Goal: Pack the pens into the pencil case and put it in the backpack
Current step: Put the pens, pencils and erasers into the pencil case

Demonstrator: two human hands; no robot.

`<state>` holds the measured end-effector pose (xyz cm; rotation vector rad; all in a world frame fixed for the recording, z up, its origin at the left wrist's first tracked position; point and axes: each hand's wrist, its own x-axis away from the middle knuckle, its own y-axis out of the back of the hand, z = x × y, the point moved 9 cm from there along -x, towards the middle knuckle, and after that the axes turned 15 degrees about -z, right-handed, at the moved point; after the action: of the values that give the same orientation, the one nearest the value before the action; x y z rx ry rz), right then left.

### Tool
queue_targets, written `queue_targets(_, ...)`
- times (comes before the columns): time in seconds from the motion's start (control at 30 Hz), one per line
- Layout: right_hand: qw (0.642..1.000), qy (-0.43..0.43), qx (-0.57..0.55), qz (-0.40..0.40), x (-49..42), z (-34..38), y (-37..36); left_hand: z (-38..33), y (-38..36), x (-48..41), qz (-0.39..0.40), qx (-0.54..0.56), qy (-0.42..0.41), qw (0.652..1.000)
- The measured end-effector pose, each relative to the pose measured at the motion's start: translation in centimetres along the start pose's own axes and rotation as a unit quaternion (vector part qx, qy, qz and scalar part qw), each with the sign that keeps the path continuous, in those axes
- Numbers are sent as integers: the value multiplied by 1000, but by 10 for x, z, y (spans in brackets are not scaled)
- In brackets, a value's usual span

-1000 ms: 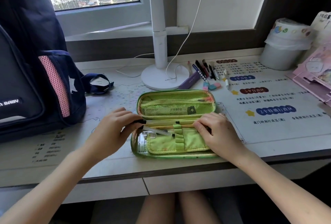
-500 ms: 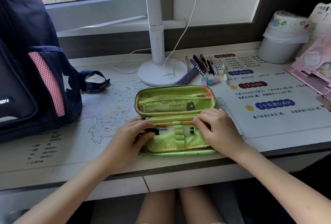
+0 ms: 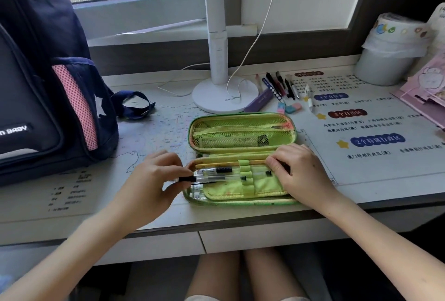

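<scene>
- Green fabric pencil case [image 3: 240, 115] is lying open at the centre of the frame, on the surface [image 3: 385, 190], directly between both hands.
- The left hand [image 3: 151, 180] is pinching the black end of a clear pen [image 3: 216, 177] and pointing it at the elastic loops [image 3: 245, 171]. Pushed in crooked, it risks snagging or slipping out.
- The right hand [image 3: 303, 173] is curling over the case's right end; what it is gripping is hidden.
- Loose pens [image 3: 279, 85] are waiting at upper right, and the backpack [image 3: 36, 83] is standing at the left.

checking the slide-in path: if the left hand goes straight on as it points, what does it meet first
Most likely the left end of the pencil case; the left hand points rightward, pinching a clear pen lying over it.
</scene>
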<state>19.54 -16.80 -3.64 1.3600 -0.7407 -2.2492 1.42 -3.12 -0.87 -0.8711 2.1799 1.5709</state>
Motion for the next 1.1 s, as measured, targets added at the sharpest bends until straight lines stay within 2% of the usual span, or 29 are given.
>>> queue_targets(0.27,1000,-2,4,5,1,0,0,-4,6,-10,35,-57,-58,996)
queue_targets(0.53,1000,6,19,4,0,0,0,-31,-29,-14,53,-40,-83,994)
queue_targets(0.67,1000,2,13,15,1,2,0,-19,-42,-18,59,5,3,998)
queue_targets(0.77,999,-31,-39,16,0,-1,7,-10,-35,-23,42,61,54,996)
queue_targets(0.83,993,-89,-67,-38,-18,-20,28,-3,-25,-40,-9,111,97,989)
queue_targets(0.9,987,-131,-44,-86,-40,-47,45,1,-20,-54,-28,67,97,993)
queue_targets(0.93,986,-138,-14,-91,-49,-60,49,-1,-25,-57,3,14,77,997)
queue_targets(1.0,986,-144,43,-70,-65,-82,45,-4,-42,-52,114,-78,39,990)
queue_targets(1.1,983,-141,116,-4,-83,-111,22,-4,-64,-37,246,-124,12,961)
